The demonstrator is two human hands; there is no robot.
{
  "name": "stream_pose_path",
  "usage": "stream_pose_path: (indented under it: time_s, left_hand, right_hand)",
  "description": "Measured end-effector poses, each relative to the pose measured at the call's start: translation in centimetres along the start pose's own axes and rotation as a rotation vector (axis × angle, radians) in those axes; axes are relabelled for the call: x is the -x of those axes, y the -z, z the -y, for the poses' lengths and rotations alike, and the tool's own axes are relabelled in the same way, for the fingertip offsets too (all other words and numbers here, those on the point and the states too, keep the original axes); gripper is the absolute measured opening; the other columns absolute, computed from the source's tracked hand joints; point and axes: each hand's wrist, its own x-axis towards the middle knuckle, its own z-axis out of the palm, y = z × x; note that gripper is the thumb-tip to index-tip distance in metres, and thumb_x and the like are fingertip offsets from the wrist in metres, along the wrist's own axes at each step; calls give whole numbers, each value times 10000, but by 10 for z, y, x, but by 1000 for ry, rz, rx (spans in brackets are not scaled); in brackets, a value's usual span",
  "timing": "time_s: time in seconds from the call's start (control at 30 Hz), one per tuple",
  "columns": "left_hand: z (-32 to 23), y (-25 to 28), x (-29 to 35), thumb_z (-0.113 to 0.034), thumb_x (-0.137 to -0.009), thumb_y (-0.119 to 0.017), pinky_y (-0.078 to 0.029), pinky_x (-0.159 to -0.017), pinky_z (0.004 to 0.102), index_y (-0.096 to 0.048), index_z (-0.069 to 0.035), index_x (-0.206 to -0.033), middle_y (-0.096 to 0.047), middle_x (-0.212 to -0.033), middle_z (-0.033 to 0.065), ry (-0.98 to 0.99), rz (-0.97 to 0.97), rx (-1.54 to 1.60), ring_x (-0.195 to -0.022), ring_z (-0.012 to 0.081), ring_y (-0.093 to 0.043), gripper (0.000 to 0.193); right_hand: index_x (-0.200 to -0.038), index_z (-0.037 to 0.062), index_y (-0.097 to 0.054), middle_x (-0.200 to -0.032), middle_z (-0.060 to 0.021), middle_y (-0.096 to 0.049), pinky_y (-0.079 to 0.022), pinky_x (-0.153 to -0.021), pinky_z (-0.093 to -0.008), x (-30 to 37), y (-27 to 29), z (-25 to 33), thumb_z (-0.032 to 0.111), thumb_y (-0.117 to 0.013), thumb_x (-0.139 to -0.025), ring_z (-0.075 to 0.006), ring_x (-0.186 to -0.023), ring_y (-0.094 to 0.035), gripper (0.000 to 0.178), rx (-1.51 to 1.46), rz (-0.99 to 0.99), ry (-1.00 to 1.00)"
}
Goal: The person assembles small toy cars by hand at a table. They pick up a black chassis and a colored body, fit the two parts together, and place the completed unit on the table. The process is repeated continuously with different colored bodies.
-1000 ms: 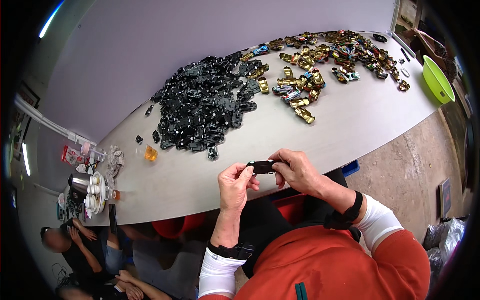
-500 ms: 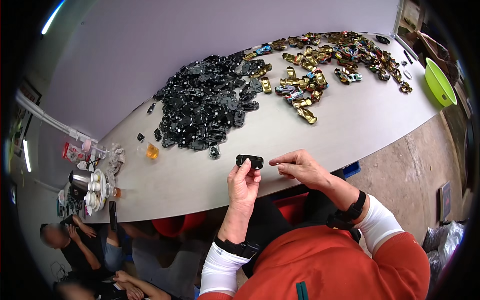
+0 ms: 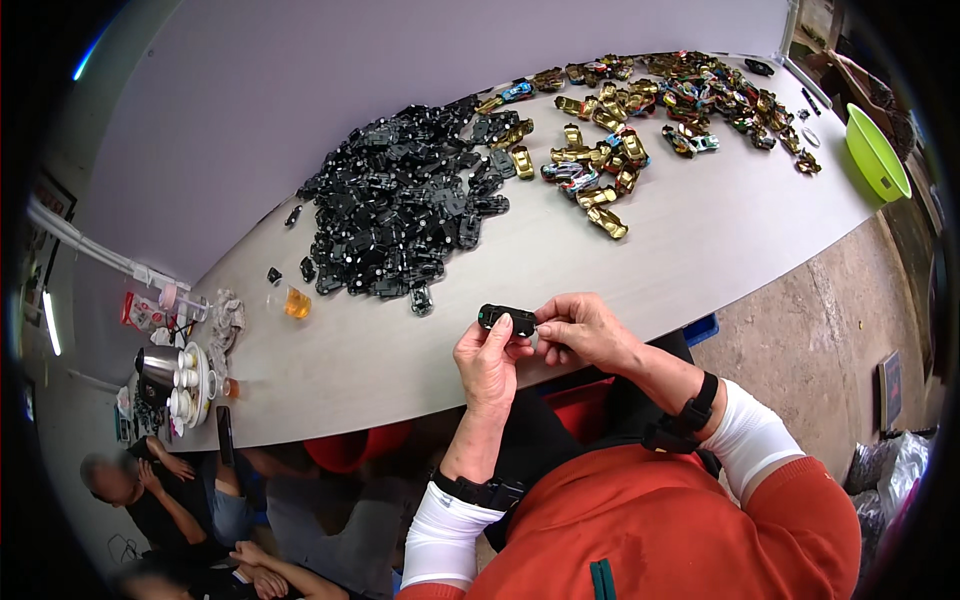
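My left hand [image 3: 487,368] is closed round a black toy car base [image 3: 519,319], thumb on top and fingers beneath, just above the table's front edge. Against the right end of that base, my right hand [image 3: 590,333] is pinched with thumb and forefinger together. Whatever small piece sits in that pinch is too tiny to make out. Beyond my hands lies a large heap of similar black car bases [image 3: 385,215]. Gold toy car bodies [image 3: 607,222], some with coloured ones among them, are scattered farther right.
On the grey table [image 3: 690,240] a cup of amber drink [image 3: 297,303] stands left of the heap. A round tray [image 3: 203,385] with white cups sits at the left end. A green basin [image 3: 877,155] is at the right edge. Two people [image 3: 170,490] sit at lower left.
My right hand has moved left and now meets the end of the black car base. The view has shifted slightly, and my left hand keeps its hold.
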Motion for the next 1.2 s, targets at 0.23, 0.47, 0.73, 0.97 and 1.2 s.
stream_pose_path:
  time_s: [0.23, 0.47, 0.73, 0.97, 1.2]
  left_hand:
    - [0, -3, 2, -78, -854, -571, -470, -473, 222, -587, -12, -841, -613, -749, 72, -63, 3, -44, -562, 114, -566, 69]
    - [-7, -9, 1, -70, -851, -570, -483, -477, 207, -552, -3, -836, -594, -765, 57, -99, 61, -178, -597, 93, -571, 71]
    - [-22, 10, 10, -87, -883, -524, -459, -484, 188, -566, -15, -1008, -605, -830, 57, 292, 302, -281, -643, 78, -547, 150]
    - [-19, 8, 14, -84, -887, -516, -321, -421, 133, -581, -41, -1027, -542, -740, -21, 319, 345, -378, -546, 9, -423, 161]
    - [-20, 3, 20, -70, -875, -522, -318, -438, 149, -604, -42, -972, -504, -679, -62, 297, 356, -468, -527, -1, -398, 130]
  right_hand:
    - [-935, -36, -545, -696, -58, -614, -441, -456, -185, -4, -1, -5, 43, -503, -871, -80, -557, -575, 111, 52, -23, 32]
    - [-943, -12, -557, -672, -37, -603, -415, -446, -180, -5, 5, -2, 50, -516, -861, -62, -533, -549, 110, 52, 27, 7]
    - [-1018, -39, -565, -674, -49, -596, -422, -468, -194, 3, 24, 16, 46, -515, -862, -75, -525, -529, 184, 48, 173, 7]
    - [-913, -35, -579, -654, -51, -594, -429, -449, -195, 3, 17, 13, 34, -522, -856, -75, -505, -528, 106, 55, 178, -89]
    - [-835, -3, -590, -620, -30, -584, -410, -430, -196, 6, 18, 6, 42, -537, -847, -66, -485, -517, 71, 116, 139, -68]
